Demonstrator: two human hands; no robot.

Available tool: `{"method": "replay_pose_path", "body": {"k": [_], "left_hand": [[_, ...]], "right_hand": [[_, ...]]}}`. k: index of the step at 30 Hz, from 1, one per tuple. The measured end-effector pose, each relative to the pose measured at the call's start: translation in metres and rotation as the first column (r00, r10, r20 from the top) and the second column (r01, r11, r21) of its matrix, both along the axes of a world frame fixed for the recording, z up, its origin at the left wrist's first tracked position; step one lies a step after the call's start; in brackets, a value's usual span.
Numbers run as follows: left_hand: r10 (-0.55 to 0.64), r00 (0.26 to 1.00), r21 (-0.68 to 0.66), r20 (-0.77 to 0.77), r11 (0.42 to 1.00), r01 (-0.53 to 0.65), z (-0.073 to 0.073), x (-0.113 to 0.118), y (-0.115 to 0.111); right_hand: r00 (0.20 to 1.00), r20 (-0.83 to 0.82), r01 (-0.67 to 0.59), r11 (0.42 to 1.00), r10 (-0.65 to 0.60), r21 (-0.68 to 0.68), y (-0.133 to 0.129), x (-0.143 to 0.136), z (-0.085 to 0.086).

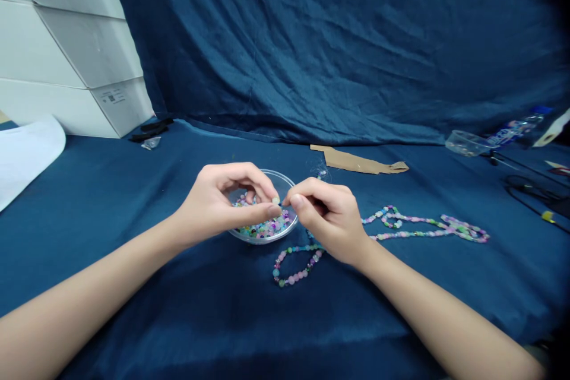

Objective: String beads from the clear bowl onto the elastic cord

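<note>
Between thumb and forefinger, my left hand (229,199) pinches a pale yellowish bead (276,200) over a clear round bowl (291,227). Loose multicoloured beads (266,228) lie in the bowl. My right hand (332,214) is closed in a pinch just right of that bead, its fingertips close to it; what they hold is too small to make out. From under the right hand a long string of beads (409,234) runs out to the right across the blue cloth. One loop of it (291,279) lies in front of the bowl.
A torn strip of brown cardboard (356,161) lies behind the hands. White boxes (75,41) are stacked at the back left, near a white sheet (31,154). At the far right are a clear plastic container (467,143), a plastic bottle (519,129) and black cables (529,190).
</note>
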State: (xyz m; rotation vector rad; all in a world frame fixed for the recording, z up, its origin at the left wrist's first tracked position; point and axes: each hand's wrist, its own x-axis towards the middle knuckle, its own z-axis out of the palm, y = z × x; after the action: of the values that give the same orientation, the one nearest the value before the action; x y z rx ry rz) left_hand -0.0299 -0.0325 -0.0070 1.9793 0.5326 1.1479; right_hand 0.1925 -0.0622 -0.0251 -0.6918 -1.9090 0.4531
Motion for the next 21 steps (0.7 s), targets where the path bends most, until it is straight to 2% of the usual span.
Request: {"method": "replay_pose_path", "body": {"k": [7,15,21], "left_hand": [[0.013,0.999,0.024,-0.038,1.000,-0.012,0.0017,0.0015,-0.0009],[0.059,0.987,0.133,-0.153,0.990,-0.038,0.0035,0.0033,-0.0015],[0.116,0.965,0.190,-0.237,0.979,-0.071,0.0038,0.0052,-0.0008]], "right_hand": [[0.999,0.039,-0.036,0.999,0.036,-0.004,0.0011,0.0000,-0.0011],[0.997,0.071,-0.019,0.998,0.023,-0.061,0.0034,-0.0004,-0.0033],[0.998,0.063,-0.005,0.986,0.016,-0.169,0.0045,-0.0013,-0.0035]]}}
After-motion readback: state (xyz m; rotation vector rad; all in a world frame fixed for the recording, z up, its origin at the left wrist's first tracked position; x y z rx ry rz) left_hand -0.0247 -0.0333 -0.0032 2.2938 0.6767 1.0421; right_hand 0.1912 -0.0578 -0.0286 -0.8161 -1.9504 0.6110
